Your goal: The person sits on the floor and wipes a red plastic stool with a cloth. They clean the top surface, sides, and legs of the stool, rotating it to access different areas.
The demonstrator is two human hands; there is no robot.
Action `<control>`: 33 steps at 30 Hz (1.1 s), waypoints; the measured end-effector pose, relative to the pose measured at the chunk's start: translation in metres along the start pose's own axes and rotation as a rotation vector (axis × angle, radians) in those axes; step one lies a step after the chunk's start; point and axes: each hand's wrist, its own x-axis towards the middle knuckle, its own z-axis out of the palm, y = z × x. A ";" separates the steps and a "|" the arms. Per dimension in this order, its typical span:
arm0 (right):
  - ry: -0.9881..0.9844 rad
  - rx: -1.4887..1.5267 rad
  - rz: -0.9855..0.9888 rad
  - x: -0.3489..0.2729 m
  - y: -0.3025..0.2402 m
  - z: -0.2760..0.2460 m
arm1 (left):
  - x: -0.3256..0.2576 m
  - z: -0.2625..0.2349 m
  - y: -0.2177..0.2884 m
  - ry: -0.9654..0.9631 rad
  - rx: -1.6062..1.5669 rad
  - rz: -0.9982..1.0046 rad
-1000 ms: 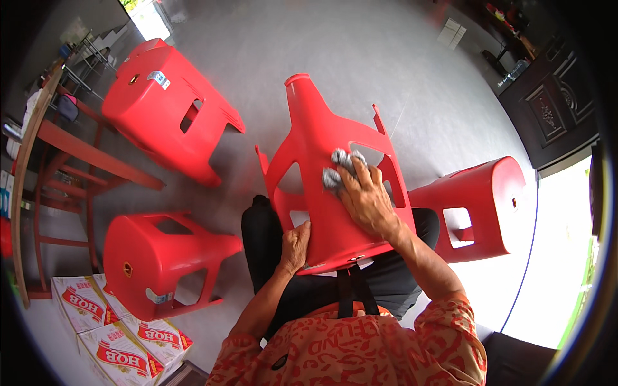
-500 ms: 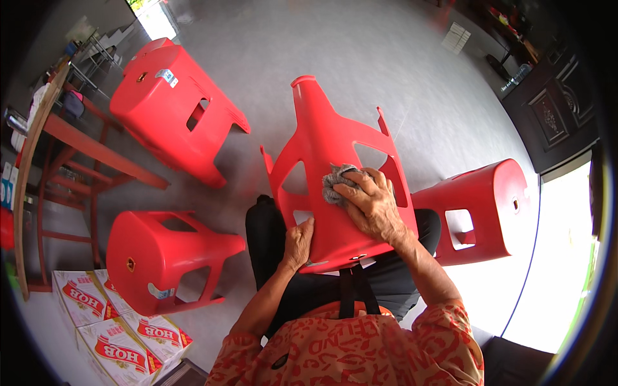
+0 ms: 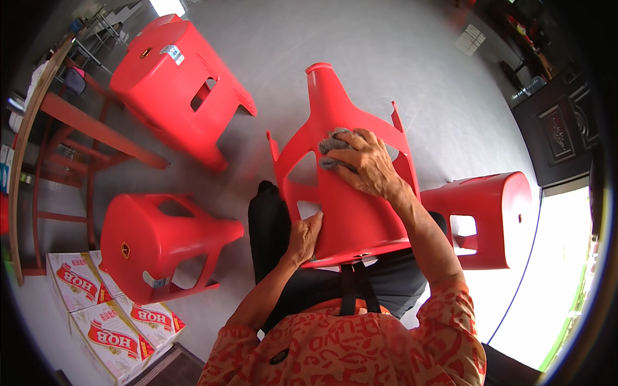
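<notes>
A red plastic stool (image 3: pixel 351 222) lies tipped across my lap, its seat toward me and its legs pointing away. My left hand (image 3: pixel 306 238) grips the stool's edge at the near left, thumb on top and fingers partly hidden beneath. On the upturned side, near where a leg begins, my right hand (image 3: pixel 367 162) presses a crumpled grey cloth (image 3: pixel 333 147). The fingers of that hand are bent over the cloth.
More red stools stand around me: a stack (image 3: pixel 174 83) at the far left, one stool (image 3: pixel 151 248) at the near left, another (image 3: pixel 486 222) at the right. White-and-red cartons (image 3: pixel 106 334) sit at the lower left, below a wooden table (image 3: pixel 103 138). A dark carved door (image 3: pixel 557 132) is at the right.
My right hand has slid the cloth away from me along the stool's side, toward the leg. The left hand keeps its hold on the edge. The whole view has shifted slightly.
</notes>
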 end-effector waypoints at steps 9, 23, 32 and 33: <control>-0.173 -0.145 -0.242 0.004 -0.050 0.009 | 0.009 -0.028 -0.020 -0.167 -0.276 -0.205; 0.027 -0.088 -0.113 -0.088 -0.104 -0.028 | 0.004 -0.011 0.007 -0.217 -0.209 -0.062; -0.030 0.040 0.117 -0.039 -0.047 -0.017 | 0.001 -0.011 0.017 -0.138 0.038 -0.004; -0.037 0.021 0.144 -0.031 -0.037 -0.012 | 0.001 -0.009 0.015 -0.125 0.021 0.008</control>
